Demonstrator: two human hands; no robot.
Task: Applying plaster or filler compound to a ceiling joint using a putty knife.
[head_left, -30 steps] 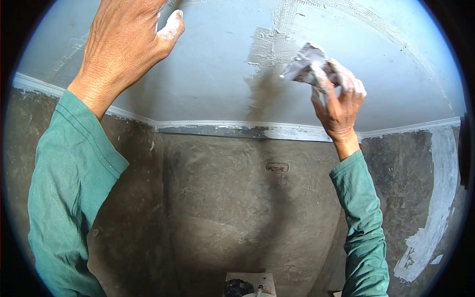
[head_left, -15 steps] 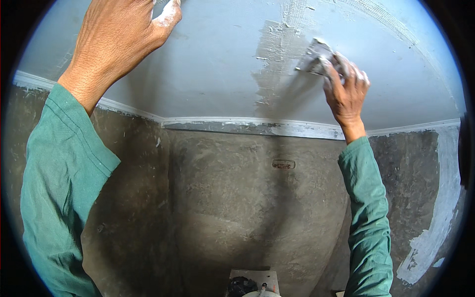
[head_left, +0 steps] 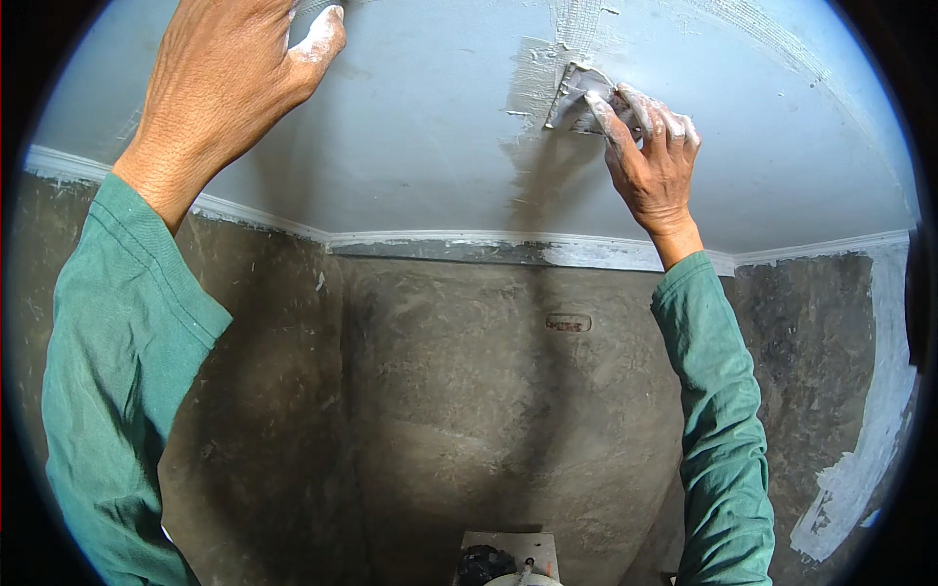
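My right hand (head_left: 657, 161), its fingers dusted white, presses a flat putty scraper (head_left: 576, 86) against the pale ceiling (head_left: 420, 127). Under and beside the blade runs a wet patch of grey filler (head_left: 532, 73) along a joint with mesh tape (head_left: 578, 21). My left hand (head_left: 225, 83) is raised at the upper left, close to the ceiling, its thumb smeared with white paste. The top edge cuts off its fingers. A grey sliver shows beside that thumb, too little of it to name.
White cornice (head_left: 440, 237) lines the joint of ceiling and walls. Below is a rough grey-brown wall (head_left: 440, 371) with a small recessed box (head_left: 568, 322). White filler streaks the right wall (head_left: 860, 459). At the bottom stands a pale board (head_left: 503, 540) with a dark lump on it.
My right hand has moved the scraper left and slightly up over the filler, smoothing part of its lower patch. My left hand has shifted slightly left.
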